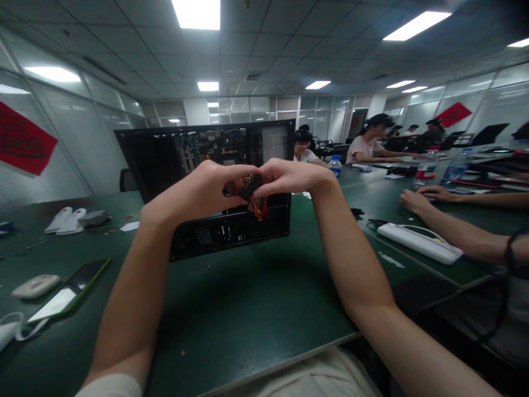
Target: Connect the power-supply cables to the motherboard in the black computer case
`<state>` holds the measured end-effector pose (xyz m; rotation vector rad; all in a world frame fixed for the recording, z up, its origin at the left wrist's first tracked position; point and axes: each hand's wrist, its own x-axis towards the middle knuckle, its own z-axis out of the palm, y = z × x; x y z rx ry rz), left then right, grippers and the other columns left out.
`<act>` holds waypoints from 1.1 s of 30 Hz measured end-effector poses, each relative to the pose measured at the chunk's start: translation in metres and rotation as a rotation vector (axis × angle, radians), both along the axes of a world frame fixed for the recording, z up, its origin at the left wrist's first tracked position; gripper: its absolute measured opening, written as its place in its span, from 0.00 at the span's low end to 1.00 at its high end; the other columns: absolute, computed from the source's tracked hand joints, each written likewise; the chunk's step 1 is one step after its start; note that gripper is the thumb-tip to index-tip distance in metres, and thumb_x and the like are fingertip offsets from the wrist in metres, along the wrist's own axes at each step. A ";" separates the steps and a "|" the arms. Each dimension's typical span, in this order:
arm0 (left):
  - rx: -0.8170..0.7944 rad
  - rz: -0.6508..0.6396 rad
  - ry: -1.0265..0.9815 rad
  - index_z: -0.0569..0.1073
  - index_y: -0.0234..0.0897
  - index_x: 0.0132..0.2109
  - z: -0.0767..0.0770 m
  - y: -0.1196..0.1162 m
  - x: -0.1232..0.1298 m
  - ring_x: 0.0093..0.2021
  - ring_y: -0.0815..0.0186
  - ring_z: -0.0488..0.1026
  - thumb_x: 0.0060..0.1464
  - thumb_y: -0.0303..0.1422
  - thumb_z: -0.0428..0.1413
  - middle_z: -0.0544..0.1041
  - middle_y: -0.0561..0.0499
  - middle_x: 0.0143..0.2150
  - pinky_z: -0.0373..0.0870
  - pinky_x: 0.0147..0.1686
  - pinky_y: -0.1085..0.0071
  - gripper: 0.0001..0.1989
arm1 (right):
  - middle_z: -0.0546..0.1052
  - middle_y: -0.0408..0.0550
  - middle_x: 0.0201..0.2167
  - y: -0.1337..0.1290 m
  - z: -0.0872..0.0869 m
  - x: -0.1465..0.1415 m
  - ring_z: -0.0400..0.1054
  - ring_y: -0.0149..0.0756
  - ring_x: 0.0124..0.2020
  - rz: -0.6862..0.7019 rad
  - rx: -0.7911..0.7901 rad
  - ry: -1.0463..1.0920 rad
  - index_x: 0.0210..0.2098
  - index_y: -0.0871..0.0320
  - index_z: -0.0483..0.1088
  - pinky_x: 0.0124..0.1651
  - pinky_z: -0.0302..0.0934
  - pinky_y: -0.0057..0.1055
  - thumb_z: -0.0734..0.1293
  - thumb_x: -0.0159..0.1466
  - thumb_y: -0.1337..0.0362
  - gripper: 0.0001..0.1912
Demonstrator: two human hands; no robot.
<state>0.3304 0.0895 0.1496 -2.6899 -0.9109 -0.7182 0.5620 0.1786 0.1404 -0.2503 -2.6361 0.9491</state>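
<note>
A black computer case [149, 160] stands open in front of me on the green table [248, 309], its circuit board [223, 144] showing inside. Before its opening, both hands meet at a black multi-pin connector [250, 186]. My left hand [206, 190] grips the connector from the left with bent fingers, and my right hand [281, 177] pinches its right side. Red, orange and dark wires [259, 208] hang below the connector, between the hands and the case. The fingertips are partly hidden behind the connector and the thumbs.
On the left lie a phone [72, 289], a pale rounded case [36, 286] and a white cable. To the right are a white power strip [419, 242], bottles [426, 165] and another person's hands [417, 199]. More people sit farther back.
</note>
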 end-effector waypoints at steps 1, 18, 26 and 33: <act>0.002 -0.003 -0.001 0.76 0.39 0.62 0.000 0.000 0.000 0.31 0.68 0.76 0.59 0.37 0.62 0.82 0.51 0.35 0.70 0.33 0.74 0.25 | 0.83 0.50 0.41 0.001 0.000 0.000 0.77 0.33 0.41 0.001 -0.004 0.002 0.47 0.65 0.78 0.45 0.70 0.28 0.72 0.67 0.60 0.14; -0.006 -0.004 -0.010 0.78 0.38 0.60 0.000 0.000 0.000 0.30 0.69 0.73 0.59 0.37 0.62 0.81 0.53 0.33 0.67 0.32 0.74 0.22 | 0.84 0.50 0.42 0.001 0.001 -0.005 0.78 0.34 0.43 0.005 -0.023 -0.016 0.46 0.64 0.78 0.48 0.72 0.29 0.73 0.66 0.61 0.13; -0.031 0.009 -0.013 0.77 0.37 0.61 -0.001 0.002 0.001 0.30 0.68 0.74 0.59 0.39 0.62 0.81 0.51 0.33 0.68 0.32 0.74 0.24 | 0.84 0.50 0.40 -0.001 -0.001 -0.005 0.78 0.34 0.41 -0.005 -0.081 -0.033 0.45 0.64 0.77 0.48 0.72 0.30 0.73 0.66 0.60 0.13; -0.020 0.057 -0.033 0.76 0.36 0.60 -0.001 0.006 -0.001 0.29 0.68 0.75 0.58 0.38 0.62 0.81 0.51 0.32 0.70 0.33 0.73 0.24 | 0.84 0.50 0.39 0.000 -0.002 -0.012 0.79 0.35 0.40 -0.043 -0.068 -0.004 0.45 0.64 0.75 0.45 0.72 0.30 0.73 0.64 0.63 0.13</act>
